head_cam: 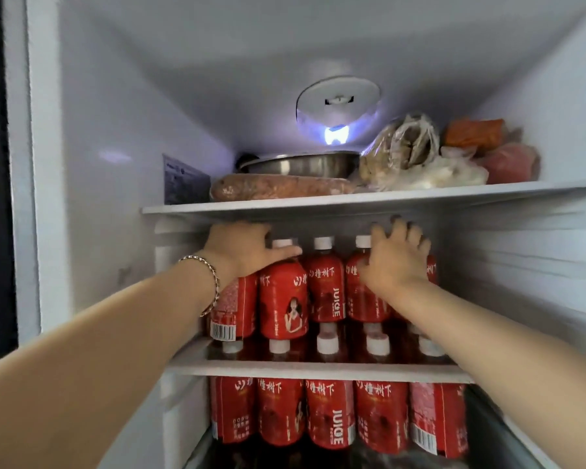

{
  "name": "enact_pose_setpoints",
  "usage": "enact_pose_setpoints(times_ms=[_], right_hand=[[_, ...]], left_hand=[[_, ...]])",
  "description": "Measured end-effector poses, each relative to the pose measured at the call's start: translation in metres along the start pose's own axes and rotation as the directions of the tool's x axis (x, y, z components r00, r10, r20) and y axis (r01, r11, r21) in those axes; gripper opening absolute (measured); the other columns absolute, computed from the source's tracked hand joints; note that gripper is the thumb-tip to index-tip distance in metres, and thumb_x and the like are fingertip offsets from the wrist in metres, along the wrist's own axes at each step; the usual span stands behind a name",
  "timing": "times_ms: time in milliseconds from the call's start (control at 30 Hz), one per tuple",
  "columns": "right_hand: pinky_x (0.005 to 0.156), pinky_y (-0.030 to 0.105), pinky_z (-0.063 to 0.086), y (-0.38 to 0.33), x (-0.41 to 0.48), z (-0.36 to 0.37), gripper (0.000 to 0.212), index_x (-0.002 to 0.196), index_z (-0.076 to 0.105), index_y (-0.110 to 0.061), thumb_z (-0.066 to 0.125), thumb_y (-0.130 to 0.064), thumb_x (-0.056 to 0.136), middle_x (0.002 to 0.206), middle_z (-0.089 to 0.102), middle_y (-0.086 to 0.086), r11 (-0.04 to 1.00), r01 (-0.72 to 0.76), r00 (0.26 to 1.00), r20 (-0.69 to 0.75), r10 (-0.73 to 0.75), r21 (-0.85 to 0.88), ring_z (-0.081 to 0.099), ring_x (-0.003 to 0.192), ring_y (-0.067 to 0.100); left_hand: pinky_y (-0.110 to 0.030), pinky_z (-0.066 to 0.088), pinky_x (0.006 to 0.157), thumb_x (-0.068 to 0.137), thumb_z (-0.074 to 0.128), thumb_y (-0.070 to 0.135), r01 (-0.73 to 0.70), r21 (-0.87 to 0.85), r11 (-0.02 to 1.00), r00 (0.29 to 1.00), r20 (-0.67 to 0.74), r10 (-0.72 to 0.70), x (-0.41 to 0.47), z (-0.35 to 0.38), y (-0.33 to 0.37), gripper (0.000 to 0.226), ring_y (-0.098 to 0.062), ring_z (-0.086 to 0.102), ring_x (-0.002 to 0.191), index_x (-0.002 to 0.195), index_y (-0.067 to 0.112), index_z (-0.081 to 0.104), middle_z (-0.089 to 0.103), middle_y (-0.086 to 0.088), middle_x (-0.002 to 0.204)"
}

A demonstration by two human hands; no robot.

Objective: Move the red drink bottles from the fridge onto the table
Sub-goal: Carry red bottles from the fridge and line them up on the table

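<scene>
Red drink bottles with white caps stand in a row on the fridge's middle shelf (318,369); more caps show behind them. My left hand (241,250) lies over the top of the leftmost bottle (234,309). Its thumb stretches across the neck of the second bottle (283,299), and its fingers are hidden behind. My right hand (394,258), fingers spread, is against the right end of the row, partly covering the fourth bottle (362,299) and hiding the one beside it. Another row of red bottles (329,414) stands on the level below.
The upper shelf (318,204) sits close above the bottle caps. It carries a metal bowl (301,164), a wrapped sausage-like roll (285,187) and bagged food (406,154). The fridge's side walls close in left and right. The table is out of view.
</scene>
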State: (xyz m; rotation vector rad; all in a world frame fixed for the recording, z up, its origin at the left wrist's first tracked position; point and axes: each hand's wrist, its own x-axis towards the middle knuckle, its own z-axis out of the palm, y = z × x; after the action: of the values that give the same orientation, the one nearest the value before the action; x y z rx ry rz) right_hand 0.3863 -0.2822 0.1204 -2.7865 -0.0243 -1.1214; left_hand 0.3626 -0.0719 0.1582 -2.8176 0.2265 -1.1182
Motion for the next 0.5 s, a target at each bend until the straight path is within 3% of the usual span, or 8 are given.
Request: enact_pose_setpoints(times_ms=[133, 233, 333, 433, 500], right_hand=[[0.106, 0.050, 0.028, 0.021, 0.020, 0.007, 0.055, 0.142, 0.033, -0.022, 0.043, -0.045, 0.093, 0.149, 0.022, 0.015, 0.984, -0.141, 0.986, 0.108, 0.129, 0.108, 0.027, 0.133, 0.042], [0.101, 0.046, 0.035, 0.033, 0.027, 0.010, 0.045, 0.133, 0.046, -0.017, 0.043, -0.041, 0.095, 0.142, 0.030, 0.013, 0.996, -0.079, 0.989, 0.128, 0.073, 0.048, 0.035, 0.128, 0.038], [0.096, 0.043, 0.041, 0.036, 0.026, 0.008, 0.045, 0.130, 0.046, -0.013, 0.051, -0.036, 0.093, 0.136, 0.036, 0.017, 0.999, -0.023, 0.997, 0.070, 0.024, -0.025, 0.037, 0.125, 0.037], [0.086, 0.038, 0.046, 0.034, 0.019, -0.003, 0.047, 0.128, 0.046, -0.011, 0.057, -0.035, 0.088, 0.129, 0.043, 0.018, 0.997, -0.061, 0.998, -0.010, 0.062, 0.038, 0.047, 0.118, 0.034], [0.079, 0.035, 0.046, 0.031, 0.012, -0.012, 0.041, 0.123, 0.052, -0.010, 0.055, -0.034, 0.090, 0.123, 0.050, 0.017, 0.999, -0.040, 0.998, -0.050, 0.040, 0.006, 0.055, 0.110, 0.033]], left_hand=[[-0.039, 0.045, 0.096, 0.078, 0.037, 0.075, -0.121, -0.002, 0.993, 0.971, 0.209, 0.119, 0.013, -0.002, 0.001, 0.064, -0.021, 0.054, 0.112, 0.121, 0.030, 0.053, 0.059, 0.001, 0.124], [-0.039, 0.048, 0.088, 0.091, 0.041, 0.055, -0.196, -0.019, 0.980, 0.938, 0.288, 0.193, 0.017, -0.007, 0.009, 0.036, -0.020, 0.057, 0.099, 0.111, 0.027, 0.053, 0.062, 0.002, 0.108], [-0.033, 0.046, 0.080, 0.093, 0.045, 0.045, -0.228, -0.026, 0.973, 0.937, 0.265, 0.227, 0.017, -0.007, 0.019, 0.028, -0.019, 0.055, 0.093, 0.105, 0.020, 0.052, 0.059, 0.001, 0.101], [-0.026, 0.036, 0.071, 0.092, 0.045, 0.048, -0.229, -0.016, 0.973, 0.962, 0.149, 0.229, 0.011, -0.007, 0.027, 0.033, -0.018, 0.052, 0.088, 0.103, 0.019, 0.053, 0.052, 0.004, 0.092], [-0.027, 0.038, 0.070, 0.093, 0.045, 0.048, -0.207, 0.016, 0.978, 0.975, 0.081, 0.205, 0.004, -0.010, 0.029, 0.035, -0.023, 0.057, 0.094, 0.106, 0.018, 0.055, 0.060, -0.001, 0.097]])
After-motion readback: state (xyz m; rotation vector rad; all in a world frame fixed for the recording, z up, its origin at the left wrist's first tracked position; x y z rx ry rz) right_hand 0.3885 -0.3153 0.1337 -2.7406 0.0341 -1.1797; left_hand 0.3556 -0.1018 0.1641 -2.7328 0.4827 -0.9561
